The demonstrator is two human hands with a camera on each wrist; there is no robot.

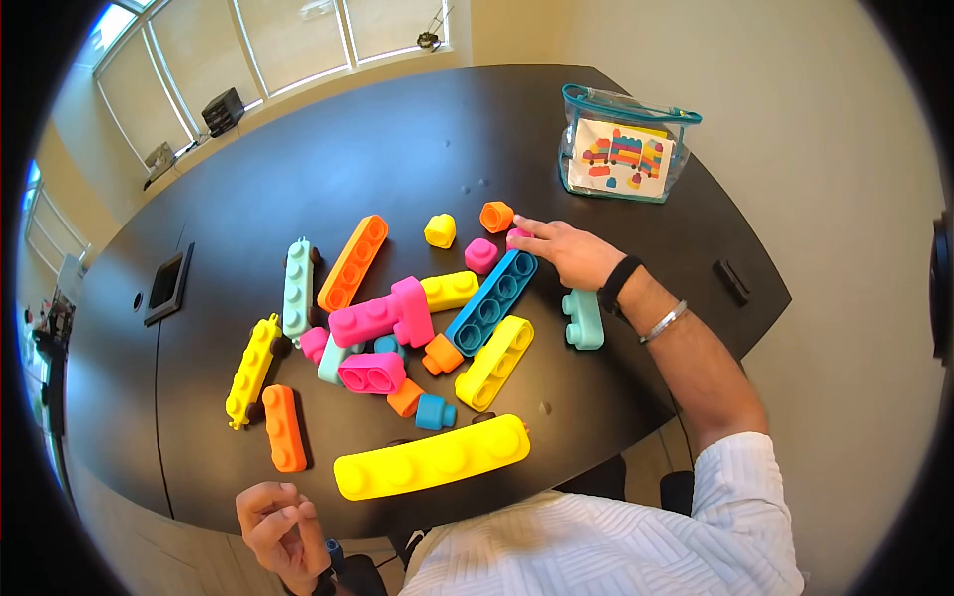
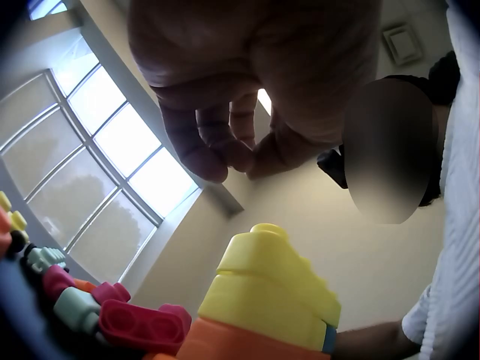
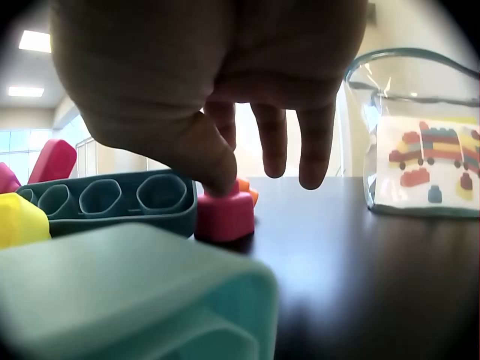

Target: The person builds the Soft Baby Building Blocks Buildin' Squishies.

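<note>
My right hand (image 1: 576, 256) reaches over the far right of the block pile, fingers extended. Its thumb tip overlaps the top of a small pink block (image 3: 225, 217) in the right wrist view. A small orange block (image 1: 496, 216) sits just past the fingertips. Beside the pink block lies a long dark blue block (image 1: 492, 303), hollow side up. Under the right wrist is a pale teal block (image 1: 584, 320). My left hand (image 1: 281, 531) hovers by the table's near edge, fingers loosely curled around nothing. Nearest to it are an orange block (image 1: 284, 429) and a long yellow block (image 1: 432, 457).
Pink connected blocks (image 1: 383, 316) lie mid-pile among several smaller ones. Wheeled pieces, one pale teal (image 1: 298, 288) and one yellow (image 1: 253, 372), stand at left. A clear zip bag (image 1: 686, 164) with a picture card stands at the back right. A black object (image 1: 732, 281) lies near the right edge.
</note>
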